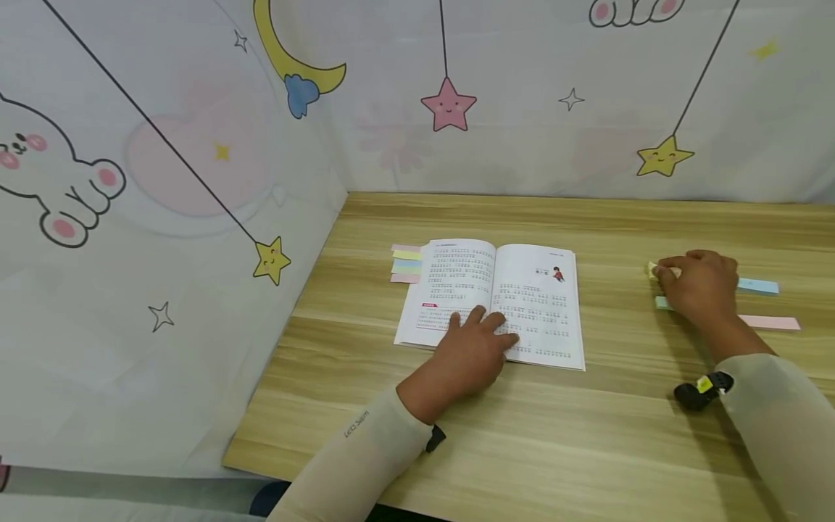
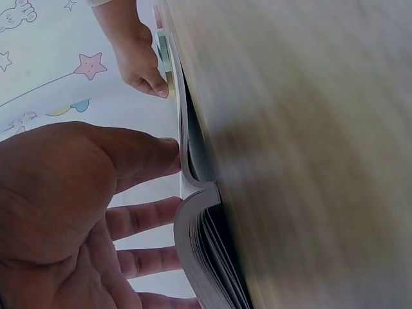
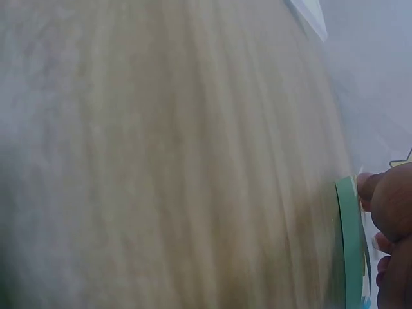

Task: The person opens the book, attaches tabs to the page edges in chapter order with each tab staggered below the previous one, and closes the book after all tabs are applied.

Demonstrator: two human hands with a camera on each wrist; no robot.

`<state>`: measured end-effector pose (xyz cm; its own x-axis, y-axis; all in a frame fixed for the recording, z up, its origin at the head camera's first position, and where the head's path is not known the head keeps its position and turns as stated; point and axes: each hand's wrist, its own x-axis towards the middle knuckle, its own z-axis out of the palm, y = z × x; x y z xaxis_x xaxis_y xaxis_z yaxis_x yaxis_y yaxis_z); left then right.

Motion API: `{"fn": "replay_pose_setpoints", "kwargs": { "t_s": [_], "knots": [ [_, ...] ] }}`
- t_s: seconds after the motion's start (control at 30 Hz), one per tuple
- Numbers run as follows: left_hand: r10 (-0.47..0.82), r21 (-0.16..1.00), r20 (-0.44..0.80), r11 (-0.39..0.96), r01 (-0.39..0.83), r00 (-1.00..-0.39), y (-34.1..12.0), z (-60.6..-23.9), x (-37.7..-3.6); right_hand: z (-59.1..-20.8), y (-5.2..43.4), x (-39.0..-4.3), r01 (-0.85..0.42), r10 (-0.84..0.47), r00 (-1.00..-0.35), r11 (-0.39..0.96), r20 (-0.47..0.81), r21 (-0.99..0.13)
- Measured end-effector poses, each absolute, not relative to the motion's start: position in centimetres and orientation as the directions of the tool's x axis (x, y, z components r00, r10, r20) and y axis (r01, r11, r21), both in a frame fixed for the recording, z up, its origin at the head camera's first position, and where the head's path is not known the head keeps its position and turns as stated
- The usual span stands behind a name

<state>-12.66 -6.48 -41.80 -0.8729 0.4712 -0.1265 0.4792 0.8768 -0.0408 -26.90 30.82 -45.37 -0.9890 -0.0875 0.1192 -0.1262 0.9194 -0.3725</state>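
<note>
An open book [image 1: 541, 304] lies on the table, with pink, yellow, blue and green sticky tabs [image 1: 406, 268] sticking out past its left edge. Across the lower part of its pages rests my left hand [image 1: 470, 359], fingers spread. In the left wrist view, its thumb and fingertips touch the pages near the spine. My right hand [image 1: 704, 286] is at the right, its thumb and fingers pinching the end of a yellow sticky-note strip [image 1: 651, 270]. Close by lie a green strip [image 1: 662, 303], a blue strip [image 1: 759, 286] and a pink strip [image 1: 771, 322], partly hidden by this hand.
The wood-grain table [image 1: 613, 428] ends at a patterned white curtain [image 1: 509, 159] behind and on the left. A black wrist device [image 1: 694, 395] sits at my right cuff, above the table. Bare tabletop separates the book from the strips.
</note>
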Motion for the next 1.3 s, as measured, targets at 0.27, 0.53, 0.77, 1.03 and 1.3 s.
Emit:
{"fn": "replay_pose_setpoints", "kwargs": {
  "t_s": [0.27,0.53,0.77,1.03,1.3],
  "knots": [
    [0.474,-0.041,-0.120,0.876,0.481,-0.873,-6.4,-41.9,-12.7,-45.3,30.0,-26.8,-0.091,-0.018,-0.985,0.898,0.170,-0.431],
    [0.471,-0.054,-0.124,0.876,0.480,-0.874,-6.4,-42.1,-12.8,-44.3,25.6,-24.4,-0.160,-0.137,-0.987,0.776,0.086,-0.609],
    [0.474,-0.055,-0.121,0.874,0.482,-0.872,-6.4,-42.3,-12.9,-44.6,21.8,-23.5,-0.186,-0.269,-0.963,0.715,-0.020,-0.674],
    [0.476,-0.058,-0.114,0.873,0.485,-0.872,-6.2,-42.3,-12.8,-45.2,21.0,-23.8,-0.207,-0.314,-0.947,0.752,-0.064,-0.626],
    [0.477,-0.061,-0.113,0.873,0.485,-0.872,-6.2,-42.2,-12.9,-45.1,20.7,-23.9,-0.176,-0.309,-0.945,0.760,-0.109,-0.626]
  ]
}}
